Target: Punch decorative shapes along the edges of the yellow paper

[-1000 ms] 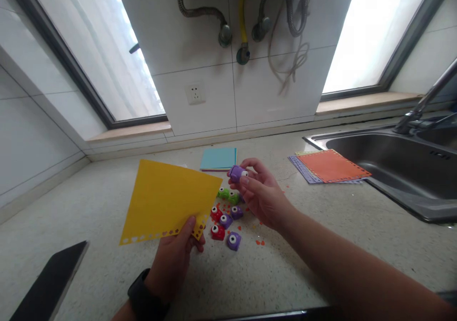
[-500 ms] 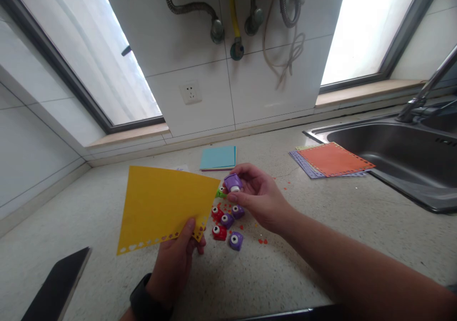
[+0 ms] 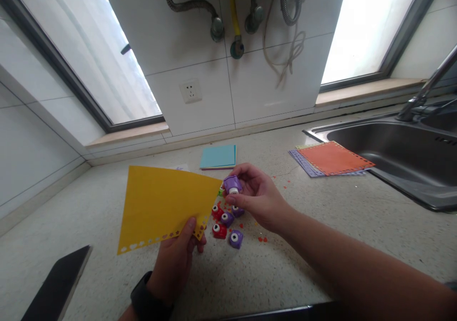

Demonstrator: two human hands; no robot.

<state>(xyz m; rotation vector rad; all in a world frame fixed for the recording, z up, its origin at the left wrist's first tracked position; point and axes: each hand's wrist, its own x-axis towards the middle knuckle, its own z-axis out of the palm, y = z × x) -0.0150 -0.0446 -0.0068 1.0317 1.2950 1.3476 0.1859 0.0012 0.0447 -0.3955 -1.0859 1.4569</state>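
Observation:
A yellow sheet [image 3: 166,202] with small shapes punched along its lower edge and lower right corner is pinched in my left hand [image 3: 180,254]. In my right hand [image 3: 259,195] is a purple punch [image 3: 233,184] with a white button, close beside the sheet's upper right corner; whether the two touch I cannot tell. Below it on the counter lie two red punches, the lower one [image 3: 219,231] whole in view, and several purple ones, one of them [image 3: 236,238] nearest me. A green punch [image 3: 220,191] is mostly hidden behind the sheet and my right hand.
Blue sheets [image 3: 218,157] lie stacked near the wall. Orange [image 3: 330,158] and purple punched sheets rest beside the sink [image 3: 392,154]. Red paper bits [image 3: 263,239] are scattered over the counter. A black flat object [image 3: 57,283] is at the lower left.
The yellow sheet's right corner and the purple punch in my right hand have come slightly closer together. Both hands keep their hold.

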